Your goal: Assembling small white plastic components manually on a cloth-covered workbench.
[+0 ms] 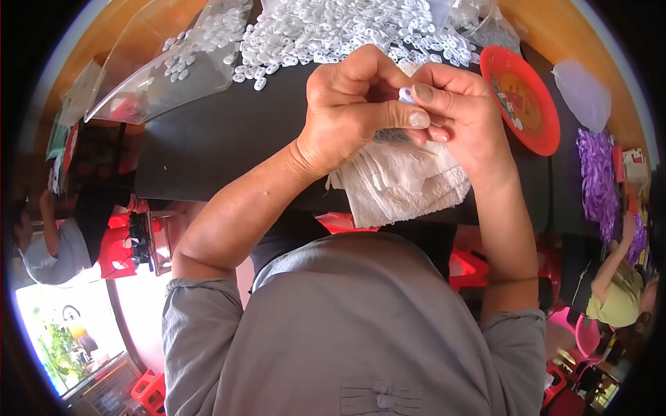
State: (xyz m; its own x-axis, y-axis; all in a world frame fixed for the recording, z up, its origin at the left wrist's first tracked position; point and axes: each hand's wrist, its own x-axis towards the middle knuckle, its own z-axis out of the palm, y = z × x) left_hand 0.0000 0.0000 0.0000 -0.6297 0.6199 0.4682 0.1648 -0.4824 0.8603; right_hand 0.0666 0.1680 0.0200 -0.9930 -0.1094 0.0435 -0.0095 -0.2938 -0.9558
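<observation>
A small white oval plastic piece is pinched between the thumbs and fingers of both hands, just beyond the middle of the table. My left hand is closed on it from the left, with the thumb laid across. From the other side my right hand grips it with thumb and curled fingers. Under the hands lies a folded white cloth, partly covered by them. Beyond spreads a big heap of similar small white oval pieces, which appear to have holes.
A clear plastic tray with some pieces stands at the left of the black table. At right are a red plate holding a few pieces, a translucent bag and purple strips. People sit on both sides.
</observation>
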